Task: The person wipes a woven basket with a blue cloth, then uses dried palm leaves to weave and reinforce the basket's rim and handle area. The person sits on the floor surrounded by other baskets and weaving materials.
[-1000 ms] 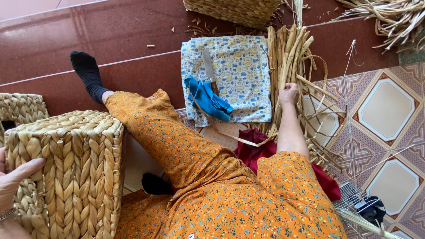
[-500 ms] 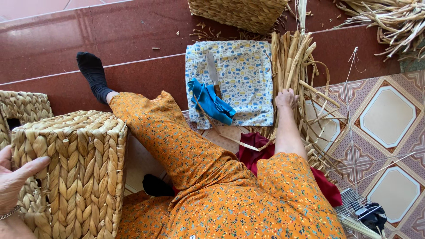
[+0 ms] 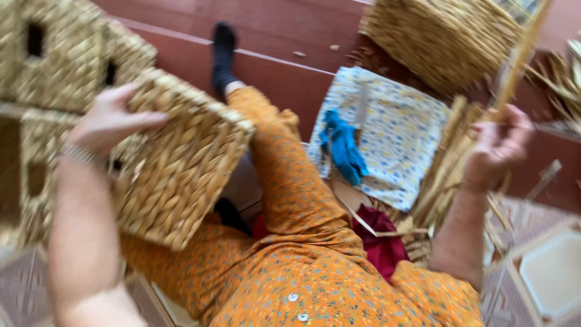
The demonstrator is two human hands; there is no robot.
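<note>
Head view: blurred, looking down over the person's lap in orange floral cloth
Left hand: fingers spread flat on the woven basket, propping it tilted on the lap so one side faces up
Right hand: clenched round a dried straw strand, lifted clear of the straw bundle on the floor
Floor ahead: patterned cloth carrying a blue rag and a knife; second basket beyond the cloth's far edge

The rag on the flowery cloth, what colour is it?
Blue rag, seen in the head view.
</note>
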